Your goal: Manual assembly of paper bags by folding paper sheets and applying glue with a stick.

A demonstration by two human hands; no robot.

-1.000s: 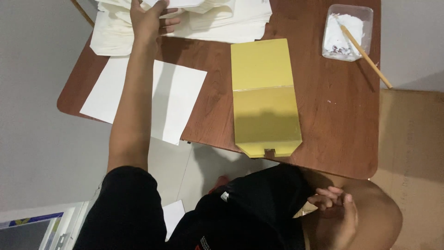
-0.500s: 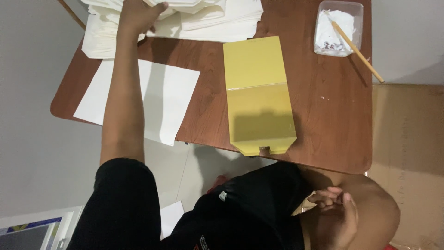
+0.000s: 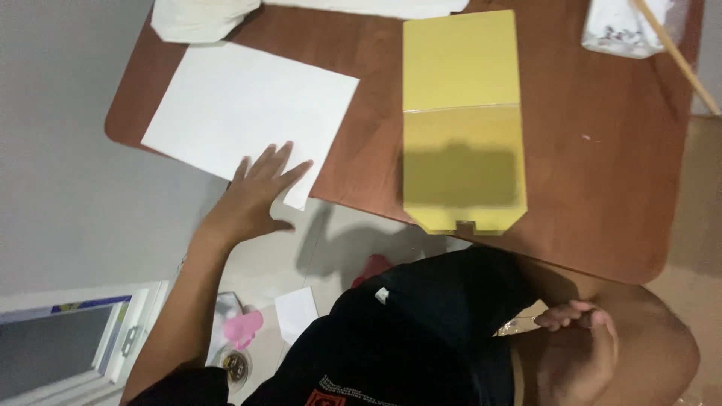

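Note:
My left hand [image 3: 256, 194] lies flat with fingers spread on the near corner of a white sheet of paper [image 3: 241, 113], which overhangs the left edge of the brown wooden table [image 3: 602, 173]. To the right of the sheet lies a yellow folded card [image 3: 462, 120] with a tab at its near end. My right hand [image 3: 580, 325] rests low in my lap with fingers curled, beside a small shiny scrap; whether it grips that scrap is unclear.
A pile of white papers [image 3: 199, 16] sits at the table's far left. A clear container of white material [image 3: 620, 28] and a wooden stick [image 3: 677, 54] are at the far right. A pink object [image 3: 244, 328] and a white paper [image 3: 295, 312] lie on the floor.
My left hand has drawn back from the paper pile at the far edge to the near corner of the white sheet. The view has moved closer to the table.

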